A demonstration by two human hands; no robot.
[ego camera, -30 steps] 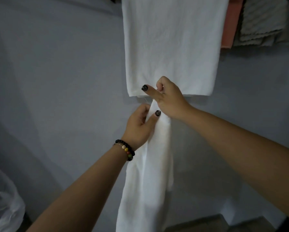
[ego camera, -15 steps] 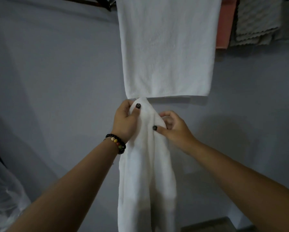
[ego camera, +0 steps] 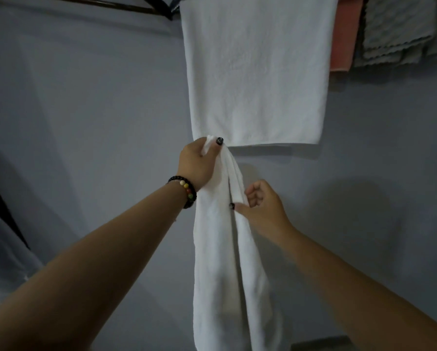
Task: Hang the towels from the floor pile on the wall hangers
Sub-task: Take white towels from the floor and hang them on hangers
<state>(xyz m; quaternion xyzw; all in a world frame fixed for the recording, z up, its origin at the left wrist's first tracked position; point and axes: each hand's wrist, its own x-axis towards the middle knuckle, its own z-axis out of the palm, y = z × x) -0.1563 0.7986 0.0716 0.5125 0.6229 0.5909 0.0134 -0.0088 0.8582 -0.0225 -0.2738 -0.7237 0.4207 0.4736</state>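
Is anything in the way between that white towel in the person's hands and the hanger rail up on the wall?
The held towel hangs below a white towel already draped on the wall. That towel fills the spot straight above. The dark rail to its left looks bare, with nothing visible blocking the way there.

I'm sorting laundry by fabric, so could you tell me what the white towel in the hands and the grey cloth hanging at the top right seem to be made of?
Held white towel: apparently soft terry or microfibre, matte, falling in limp folds. Grey cloth: probably a thicker textured weave, with a bumpy surface and scalloped edges.
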